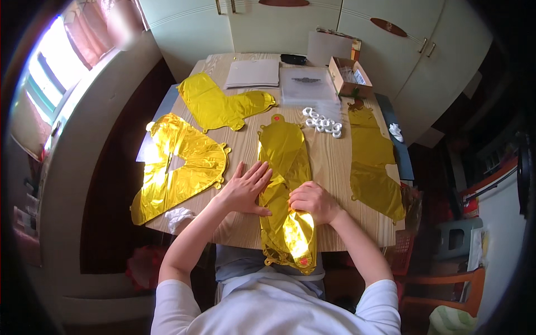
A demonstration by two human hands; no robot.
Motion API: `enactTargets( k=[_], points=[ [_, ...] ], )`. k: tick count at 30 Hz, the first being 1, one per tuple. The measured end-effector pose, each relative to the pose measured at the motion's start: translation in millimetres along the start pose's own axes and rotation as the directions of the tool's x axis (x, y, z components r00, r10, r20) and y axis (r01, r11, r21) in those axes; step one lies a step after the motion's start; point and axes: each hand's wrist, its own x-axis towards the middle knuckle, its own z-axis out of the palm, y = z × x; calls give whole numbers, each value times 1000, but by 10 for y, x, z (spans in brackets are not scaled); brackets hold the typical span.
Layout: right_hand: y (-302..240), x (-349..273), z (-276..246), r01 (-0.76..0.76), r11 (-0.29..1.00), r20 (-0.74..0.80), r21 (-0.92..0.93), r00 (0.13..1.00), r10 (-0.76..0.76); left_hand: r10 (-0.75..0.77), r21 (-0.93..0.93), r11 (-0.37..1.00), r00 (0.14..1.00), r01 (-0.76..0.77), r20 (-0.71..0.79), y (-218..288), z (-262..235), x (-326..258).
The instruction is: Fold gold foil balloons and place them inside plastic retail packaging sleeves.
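A gold foil balloon (283, 148), deflated, lies lengthwise at the middle of the table, its near end hanging over the front edge. My left hand (245, 187) rests on its left side, fingers spread and the palm down. On the balloon's right side, my right hand (314, 202) is closed with curled fingers, gripping the foil; the fingertips are partly hidden. Wrinkles and a bright glare show on the foil just below that hand. Other flat gold balloons surround it: a bent one (209, 162) at left, another (215, 103) at far left, and a third (373, 151) at right.
White rings (322, 123) lie in a cluster beyond my right hand. Along the back are a paper stack (252, 73), a clear plastic folder (308, 86), and an open box (350, 78). Crumpled white tissue (180, 219) sits at the left front edge. An orange chair (474, 293) stands at right.
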Motion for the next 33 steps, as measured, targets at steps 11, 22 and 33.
enactTargets(
  k=[11, 22, 33],
  points=[
    [-88, 160, -48, -155, 987, -115, 53, 980, 160, -19, -9, 1000, 993, 21, 116, 14, -84, 14],
    [-688, 232, 263, -65, 997, 184, -31, 981, 69, -21, 2, 1000, 996, 21, 87, 3, -35, 10],
    [-744, 156, 316, -190, 982, 215, -13, 958, 188, -17, -48, 999, 997, 20, 75, -53, -56, 5]
  ],
)
